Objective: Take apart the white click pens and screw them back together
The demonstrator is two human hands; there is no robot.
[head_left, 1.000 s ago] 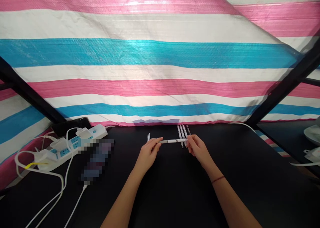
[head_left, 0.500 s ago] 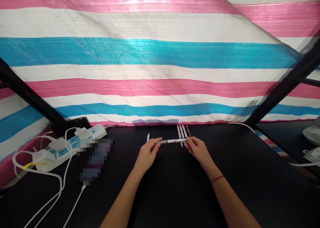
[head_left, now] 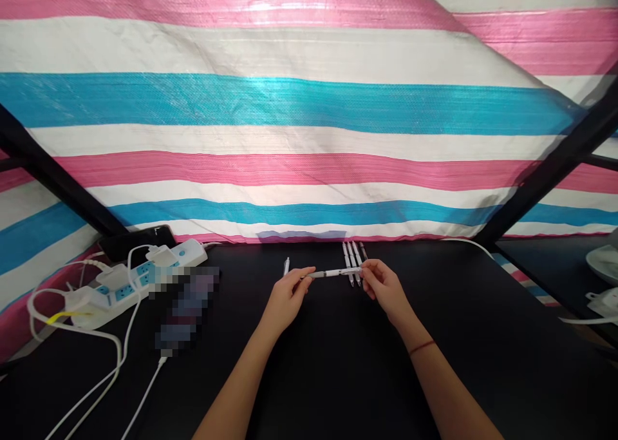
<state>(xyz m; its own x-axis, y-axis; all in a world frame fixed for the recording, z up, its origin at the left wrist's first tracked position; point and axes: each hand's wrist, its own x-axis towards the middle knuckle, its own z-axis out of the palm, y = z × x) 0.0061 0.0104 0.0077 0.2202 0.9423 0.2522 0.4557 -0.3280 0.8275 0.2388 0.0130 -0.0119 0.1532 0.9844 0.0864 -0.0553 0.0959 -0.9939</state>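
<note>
A white pen with a grey grip section is held level above the black table. My left hand pinches its grey end between thumb and fingers. At the clip end, my right hand has thumb and fingertips closed on the pen. Just behind it, several white pens lie side by side, pointing away from me, with a darker pen at their right. Another white pen lies behind my left hand, partly hidden by it.
On the left of the black table stand a white power strip with plugs and cables, a blurred phone on a white cable, and a black device. Striped sheeting hangs behind; black frame bars slant at both sides.
Both hands keep the pen in almost the same place. My right fingers have shifted slightly at the clip end. The whole view has moved very little.
</note>
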